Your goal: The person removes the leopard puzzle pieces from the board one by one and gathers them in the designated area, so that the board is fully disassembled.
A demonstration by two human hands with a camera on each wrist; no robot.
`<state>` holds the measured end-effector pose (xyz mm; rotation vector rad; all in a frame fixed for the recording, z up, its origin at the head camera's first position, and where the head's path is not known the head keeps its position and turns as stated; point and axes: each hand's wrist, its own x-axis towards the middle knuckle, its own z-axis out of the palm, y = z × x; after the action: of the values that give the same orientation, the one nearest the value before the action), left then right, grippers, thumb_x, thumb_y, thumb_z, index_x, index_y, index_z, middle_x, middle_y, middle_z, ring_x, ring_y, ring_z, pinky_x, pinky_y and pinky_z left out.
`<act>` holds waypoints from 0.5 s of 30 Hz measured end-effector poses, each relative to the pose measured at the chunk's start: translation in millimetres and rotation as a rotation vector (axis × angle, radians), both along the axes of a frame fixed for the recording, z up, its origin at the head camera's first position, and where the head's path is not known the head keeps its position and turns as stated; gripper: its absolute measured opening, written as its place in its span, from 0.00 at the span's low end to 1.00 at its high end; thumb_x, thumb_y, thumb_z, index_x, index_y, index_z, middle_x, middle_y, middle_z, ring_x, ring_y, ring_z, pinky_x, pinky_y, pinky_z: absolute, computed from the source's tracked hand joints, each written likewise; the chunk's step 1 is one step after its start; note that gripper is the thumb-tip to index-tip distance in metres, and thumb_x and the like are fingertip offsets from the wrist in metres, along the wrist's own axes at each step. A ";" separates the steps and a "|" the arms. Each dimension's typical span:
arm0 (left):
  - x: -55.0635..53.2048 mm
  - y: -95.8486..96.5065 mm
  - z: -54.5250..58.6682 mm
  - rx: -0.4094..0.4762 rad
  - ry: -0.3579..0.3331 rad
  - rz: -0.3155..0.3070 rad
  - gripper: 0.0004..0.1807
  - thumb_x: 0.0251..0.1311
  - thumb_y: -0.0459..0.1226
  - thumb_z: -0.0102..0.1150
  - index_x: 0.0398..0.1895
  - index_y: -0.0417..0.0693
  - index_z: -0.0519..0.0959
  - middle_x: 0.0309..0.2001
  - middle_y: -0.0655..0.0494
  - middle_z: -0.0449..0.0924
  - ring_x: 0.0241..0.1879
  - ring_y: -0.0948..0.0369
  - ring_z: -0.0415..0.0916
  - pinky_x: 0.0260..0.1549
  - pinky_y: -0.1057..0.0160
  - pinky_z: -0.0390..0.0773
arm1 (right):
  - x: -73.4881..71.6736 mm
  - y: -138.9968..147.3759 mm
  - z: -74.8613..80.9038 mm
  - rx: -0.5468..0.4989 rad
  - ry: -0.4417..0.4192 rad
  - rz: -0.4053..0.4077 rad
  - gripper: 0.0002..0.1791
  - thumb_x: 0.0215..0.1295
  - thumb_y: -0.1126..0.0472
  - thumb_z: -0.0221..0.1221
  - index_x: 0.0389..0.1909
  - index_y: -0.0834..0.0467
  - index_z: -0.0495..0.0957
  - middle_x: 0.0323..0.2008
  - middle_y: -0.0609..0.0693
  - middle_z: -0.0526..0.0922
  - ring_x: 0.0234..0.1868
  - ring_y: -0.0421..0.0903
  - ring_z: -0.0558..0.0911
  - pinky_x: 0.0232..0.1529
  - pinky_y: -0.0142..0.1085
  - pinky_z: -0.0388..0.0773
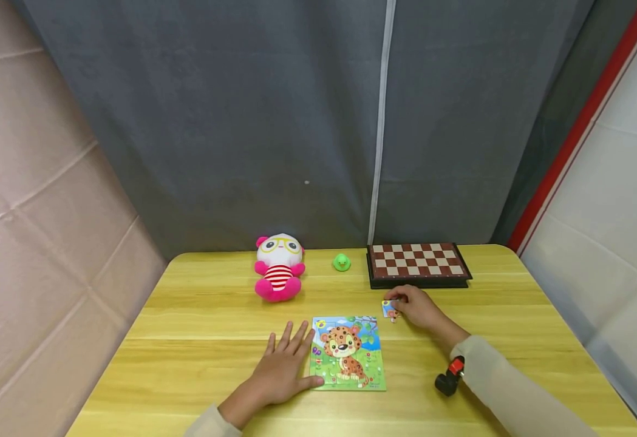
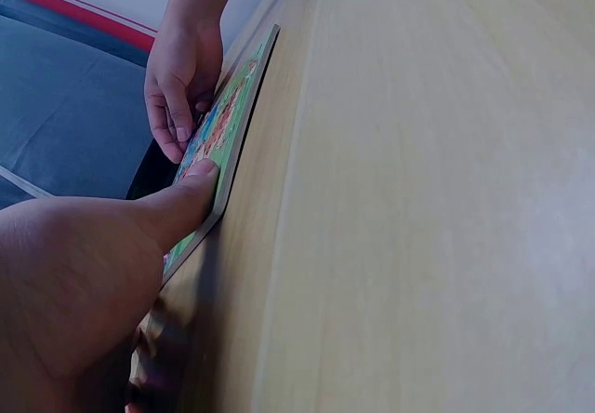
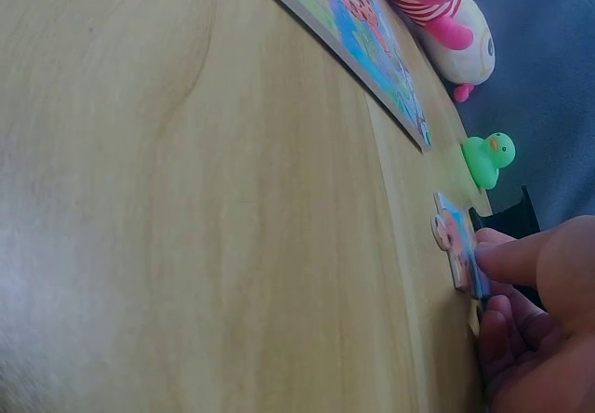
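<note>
A square leopard puzzle [image 1: 348,352] lies flat on the wooden table. My left hand [image 1: 282,370] is spread with straight fingers at its left side, and the thumb rests on the puzzle's lower left border, seen close in the left wrist view. To the right of the puzzle's top corner, my right hand [image 1: 416,306] pinches a small puzzle piece [image 3: 457,246] between thumb and fingers. Blue and orange print and a rounded knob show on the piece. The thumb covers part of it, and it is close over the table.
A folding chessboard [image 1: 419,262] sits behind my right hand at the table's back edge. Left of it are a green rubber duck [image 1: 342,262] and a pink-and-white plush toy [image 1: 279,270]. A grey curtain [image 1: 241,133] hangs behind the table.
</note>
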<state>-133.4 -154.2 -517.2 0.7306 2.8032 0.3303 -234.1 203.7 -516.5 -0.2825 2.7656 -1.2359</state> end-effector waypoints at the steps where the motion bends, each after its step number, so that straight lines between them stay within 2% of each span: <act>1: 0.1 0.1 0.4 -0.001 0.000 0.000 0.57 0.63 0.75 0.43 0.85 0.52 0.46 0.85 0.50 0.36 0.82 0.41 0.31 0.74 0.28 0.40 | 0.0 -0.1 0.1 -0.003 0.000 0.002 0.10 0.73 0.70 0.58 0.48 0.61 0.86 0.44 0.55 0.82 0.38 0.47 0.74 0.42 0.41 0.73; 15: 0.1 -0.2 0.3 0.009 -0.003 -0.003 0.57 0.63 0.75 0.43 0.85 0.52 0.46 0.85 0.50 0.36 0.82 0.41 0.30 0.74 0.28 0.40 | 1.2 -0.8 2.9 -0.025 -0.016 0.009 0.10 0.73 0.70 0.58 0.48 0.62 0.85 0.45 0.56 0.83 0.38 0.46 0.76 0.42 0.41 0.75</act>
<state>-133.3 -154.4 -516.9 0.7347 2.7992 0.3433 -232.9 202.8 -513.7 -0.2852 2.7345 -1.2658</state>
